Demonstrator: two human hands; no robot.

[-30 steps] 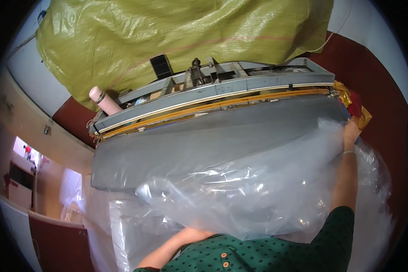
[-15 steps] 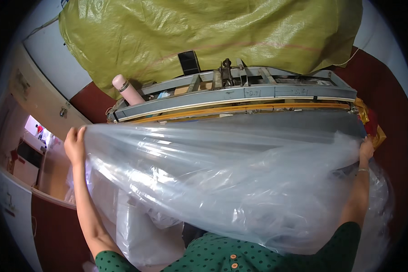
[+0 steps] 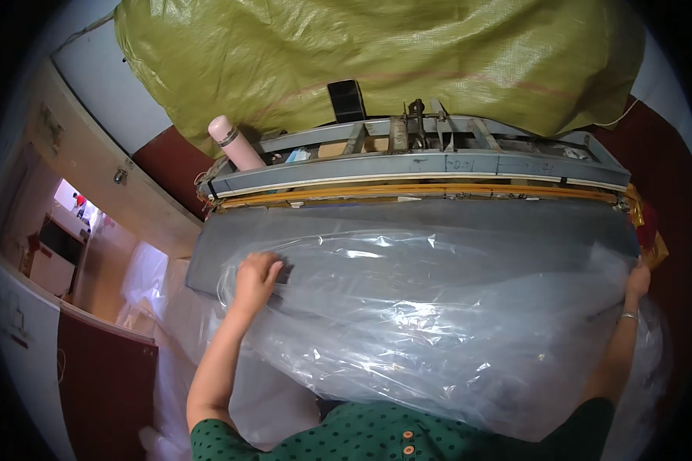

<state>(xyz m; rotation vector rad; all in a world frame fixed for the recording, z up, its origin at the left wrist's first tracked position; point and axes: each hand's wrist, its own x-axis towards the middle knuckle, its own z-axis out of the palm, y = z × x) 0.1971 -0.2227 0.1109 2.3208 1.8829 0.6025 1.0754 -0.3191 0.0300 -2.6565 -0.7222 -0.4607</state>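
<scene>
A large clear plastic sheet, glossy and wrinkled, spreads over a dark grey work surface and hangs down toward my body. Curled fingers of my left hand close on the sheet near its left part, above the grey surface. At the far right end, my right hand grips the sheet's edge beside the corner of the surface. The fingertips of both hands are partly hidden.
Behind the surface runs a grey metal frame with orange strips below it. A pink bottle and a black phone stand there, before a yellow-green woven cover. A door is at the left.
My left hand has moved right and lower, bringing the sheet's left side with it and baring the grey surface's left end. My right hand keeps its hold at the right edge.
</scene>
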